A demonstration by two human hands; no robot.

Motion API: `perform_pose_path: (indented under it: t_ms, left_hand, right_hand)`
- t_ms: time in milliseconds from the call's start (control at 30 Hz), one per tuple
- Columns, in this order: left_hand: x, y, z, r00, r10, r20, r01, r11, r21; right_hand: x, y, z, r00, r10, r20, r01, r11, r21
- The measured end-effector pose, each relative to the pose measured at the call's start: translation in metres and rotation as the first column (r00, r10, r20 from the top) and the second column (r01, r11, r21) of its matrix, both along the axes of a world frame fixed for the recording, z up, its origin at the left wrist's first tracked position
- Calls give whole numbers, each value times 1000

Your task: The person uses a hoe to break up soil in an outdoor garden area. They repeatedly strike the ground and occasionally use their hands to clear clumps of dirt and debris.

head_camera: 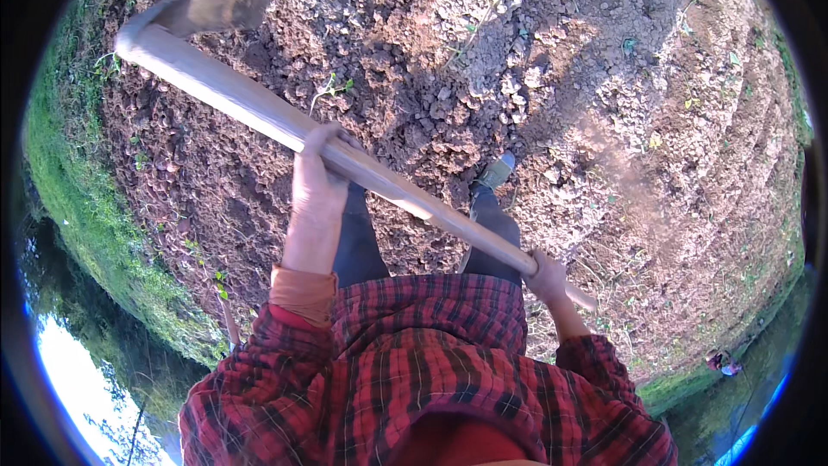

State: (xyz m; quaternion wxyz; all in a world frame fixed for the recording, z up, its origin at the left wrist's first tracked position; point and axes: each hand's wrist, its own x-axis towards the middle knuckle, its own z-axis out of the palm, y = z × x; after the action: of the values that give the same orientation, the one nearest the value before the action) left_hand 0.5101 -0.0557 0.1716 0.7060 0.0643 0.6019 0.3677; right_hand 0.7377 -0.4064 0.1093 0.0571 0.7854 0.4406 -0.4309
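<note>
A hoe with a long wooden handle (414, 200) slants across my body, from upper left down to lower right. Its broad metal blade (223, 8), partly blurred and brownish, is at the upper left, above the soil in the picture. My left hand (321, 165) wraps the handle about midway along. Close to the butt end, my right hand (544, 277) grips it as well, and a short stub of wood shows past that hand. Both hands are bare.
Loose, cloddy brown soil (427, 103) spreads around my feet, with a small green seedling (331, 87) by the handle. One shoe (497, 171) stands on the clods. Grass (84, 194) borders the left side. A distant person (723, 362) appears at the lower right.
</note>
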Motion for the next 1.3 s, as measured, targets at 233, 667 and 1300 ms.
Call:
perform_pose_path:
  t_ms: [233, 667, 1300]
  left_hand:
    - [11, 161, 137, 880, 325, -346, 104, 580, 808]
    - [161, -64, -234, 979, -69, -194, 37, 986, -162]
    - [47, 95, -149, 915, -318, 250, 378, 892, -248]
  right_hand:
    - [-46, 304, 6, 969, 99, -225, 50, 816, 576]
    - [28, 91, -34, 987, -119, 106, 146, 942, -302]
    - [-115, 276, 154, 785, -452, -424, 361, 890, -279]
